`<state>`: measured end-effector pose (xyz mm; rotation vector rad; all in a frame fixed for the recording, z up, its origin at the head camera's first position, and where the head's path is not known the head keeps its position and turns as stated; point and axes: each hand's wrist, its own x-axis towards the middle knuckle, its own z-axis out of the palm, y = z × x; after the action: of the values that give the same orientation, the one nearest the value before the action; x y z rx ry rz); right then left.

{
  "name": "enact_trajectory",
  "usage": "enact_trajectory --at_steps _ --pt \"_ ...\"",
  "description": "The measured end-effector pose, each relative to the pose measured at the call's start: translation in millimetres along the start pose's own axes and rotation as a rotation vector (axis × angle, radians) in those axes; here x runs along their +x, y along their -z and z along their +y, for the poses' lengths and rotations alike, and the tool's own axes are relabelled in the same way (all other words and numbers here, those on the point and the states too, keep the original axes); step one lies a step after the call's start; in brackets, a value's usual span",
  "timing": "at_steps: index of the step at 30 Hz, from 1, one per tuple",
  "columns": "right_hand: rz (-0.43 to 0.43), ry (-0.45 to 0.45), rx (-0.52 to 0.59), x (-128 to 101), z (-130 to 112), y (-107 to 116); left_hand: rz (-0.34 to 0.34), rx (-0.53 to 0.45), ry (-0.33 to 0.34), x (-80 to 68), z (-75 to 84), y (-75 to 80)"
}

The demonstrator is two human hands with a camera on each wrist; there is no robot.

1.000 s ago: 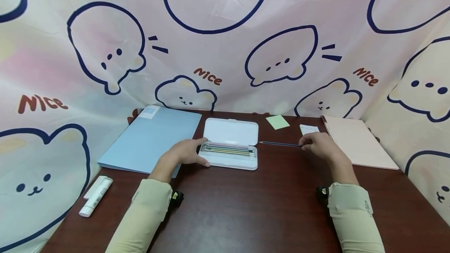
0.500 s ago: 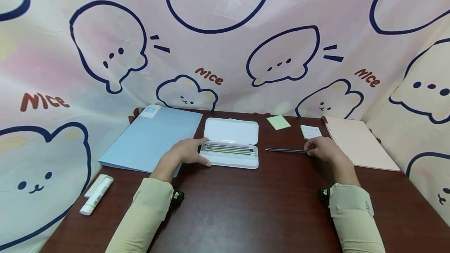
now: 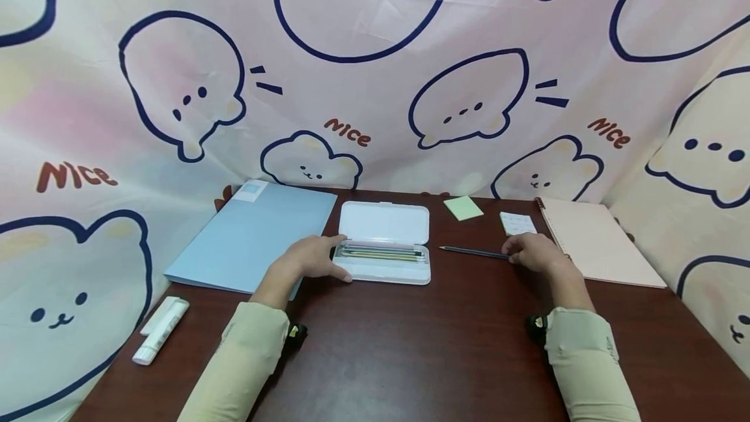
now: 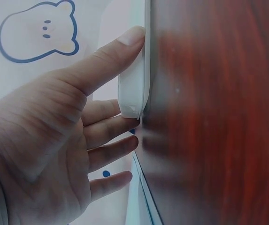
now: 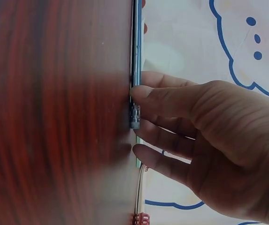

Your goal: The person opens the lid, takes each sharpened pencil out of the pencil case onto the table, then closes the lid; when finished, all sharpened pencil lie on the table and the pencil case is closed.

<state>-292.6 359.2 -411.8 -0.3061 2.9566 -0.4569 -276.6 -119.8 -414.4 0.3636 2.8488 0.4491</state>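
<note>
Two holds, mid-handling: my half-spread left hand grips the case, right hand pinches the pencil, perhaps off the table; I'd steer gently.

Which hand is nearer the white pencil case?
Left hand, touching the left end of the pencil case. The right hand is apart, to its right, pinching a pencil.

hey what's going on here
A person sits or stands at a table with both hands busy. The left hand holds the left end of an open white pencil case, which has several slim pencils inside. The right hand pinches a dark pencil near its eraser end, the tip pointing toward the case. That pencil is outside the case, to its right.
</note>
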Motion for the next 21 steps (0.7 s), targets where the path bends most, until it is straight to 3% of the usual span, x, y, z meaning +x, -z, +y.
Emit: enact_trajectory --at_steps 10,16,21 --pt "-0.007 0.001 0.001 -3.1 -2.3 1.9 0.006 0.001 -0.003 -0.7 0.6 -1.8" --pt "0.036 0.002 0.104 -8.3 -2.1 7.1 0.001 -0.007 -0.002 -1.4 0.9 -0.1" --pt "0.088 0.067 0.197 -9.0 -15.2 13.8 0.004 -0.003 -0.005 -1.3 -0.4 0.1"
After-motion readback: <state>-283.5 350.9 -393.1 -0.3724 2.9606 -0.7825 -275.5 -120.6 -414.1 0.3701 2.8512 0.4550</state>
